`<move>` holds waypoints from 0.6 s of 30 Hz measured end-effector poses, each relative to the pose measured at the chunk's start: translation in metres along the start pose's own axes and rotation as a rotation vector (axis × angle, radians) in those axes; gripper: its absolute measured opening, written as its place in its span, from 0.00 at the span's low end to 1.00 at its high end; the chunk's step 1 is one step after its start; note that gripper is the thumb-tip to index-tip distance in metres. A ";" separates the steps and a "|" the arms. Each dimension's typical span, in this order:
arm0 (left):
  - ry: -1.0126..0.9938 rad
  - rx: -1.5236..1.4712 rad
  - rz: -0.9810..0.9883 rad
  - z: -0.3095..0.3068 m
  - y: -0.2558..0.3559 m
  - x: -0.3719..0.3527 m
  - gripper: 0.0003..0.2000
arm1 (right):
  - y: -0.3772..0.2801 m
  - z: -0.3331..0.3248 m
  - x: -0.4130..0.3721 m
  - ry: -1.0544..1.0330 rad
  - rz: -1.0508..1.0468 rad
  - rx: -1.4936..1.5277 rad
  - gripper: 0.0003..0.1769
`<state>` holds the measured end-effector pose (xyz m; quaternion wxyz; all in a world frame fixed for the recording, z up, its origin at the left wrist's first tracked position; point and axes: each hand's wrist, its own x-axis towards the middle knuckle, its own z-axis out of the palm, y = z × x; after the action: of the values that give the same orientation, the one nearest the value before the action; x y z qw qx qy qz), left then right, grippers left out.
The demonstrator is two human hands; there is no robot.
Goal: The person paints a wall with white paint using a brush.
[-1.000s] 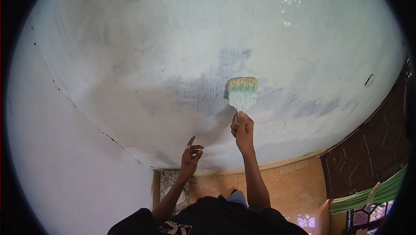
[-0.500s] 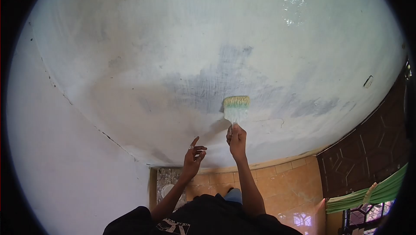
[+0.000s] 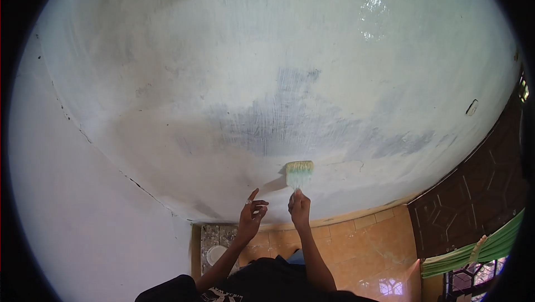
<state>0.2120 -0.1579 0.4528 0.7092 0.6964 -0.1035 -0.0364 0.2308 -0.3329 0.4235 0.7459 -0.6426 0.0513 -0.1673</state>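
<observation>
A wide paintbrush (image 3: 300,175) with pale bristles and paint-smeared sides is upright in my right hand (image 3: 300,208), which grips its handle. The bristles are at the lower part of the white wall (image 3: 184,79), below a bluish-grey streaky patch (image 3: 273,121). My left hand (image 3: 252,213) is just left of the brush, fingers apart, holding nothing, with white smears on a finger. A shadow of the brush falls on the wall between the two hands.
A white round container (image 3: 216,254) stands on a speckled surface at the lower left, beside my left forearm. Orange floor tiles (image 3: 345,246) lie below the wall. At the right are a dark patterned door (image 3: 468,190) and a green curtain (image 3: 496,246).
My right hand and the brush have moved down the wall, from the grey patch to below it. My left hand sits slightly lower. The view has shifted a little.
</observation>
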 end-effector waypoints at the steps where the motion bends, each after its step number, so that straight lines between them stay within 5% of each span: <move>1: 0.002 -0.002 -0.007 0.000 -0.001 0.001 0.30 | -0.003 -0.001 -0.001 0.001 0.020 0.034 0.26; 4: -0.006 0.009 -0.027 0.000 -0.006 0.006 0.30 | -0.058 0.015 0.019 -0.038 -0.113 0.094 0.26; 9: -0.022 0.023 -0.015 0.003 -0.016 0.004 0.30 | 0.013 -0.011 -0.001 -0.026 0.014 -0.111 0.25; 14: -0.034 -0.003 -0.061 0.009 -0.019 0.004 0.30 | -0.070 -0.011 0.030 0.012 -0.148 0.028 0.27; 18: -0.073 -0.005 -0.032 0.016 -0.010 0.002 0.29 | -0.012 -0.035 0.018 0.026 -0.068 -0.036 0.27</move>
<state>0.2120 -0.1742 0.4432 0.7060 0.6945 -0.1179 -0.0732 0.2354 -0.3735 0.4320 0.7274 -0.6551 0.0422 -0.1997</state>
